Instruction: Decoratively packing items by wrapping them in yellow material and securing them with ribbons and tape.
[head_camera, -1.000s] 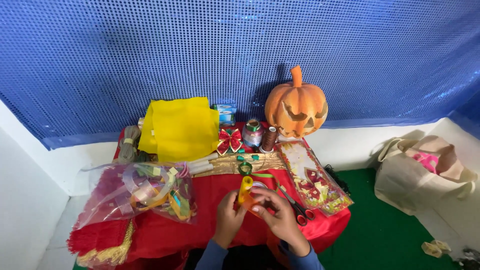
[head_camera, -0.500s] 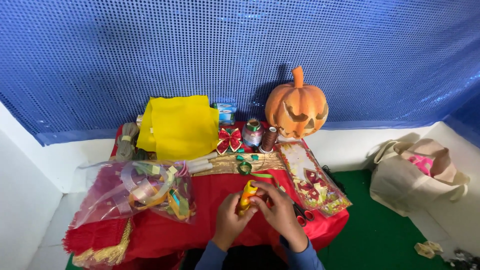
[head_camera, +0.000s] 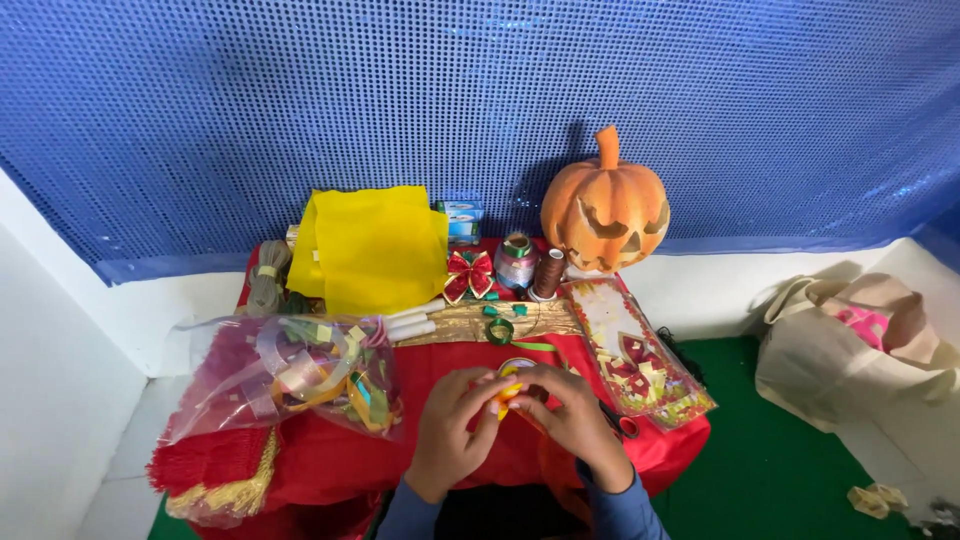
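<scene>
My left hand and my right hand meet over the red cloth, both pinching a small piece of orange-yellow ribbon between the fingertips. Most of the ribbon is hidden by my fingers. Red-handled scissors lie just right of my right hand, partly covered by it. A small roll of green ribbon sits just beyond my hands, with a strip trailing to the right.
A clear bag of ribbon scraps lies at left, a flat clear packet of red and gold pieces at right. Farther back: yellow felt, red bow, thread spools, carved pumpkin. A beige tote bag stands on the green floor.
The ribbon piece stood upright between my hands; now my hands have closed together over it, and only a small bit shows. The view has shifted slightly.
</scene>
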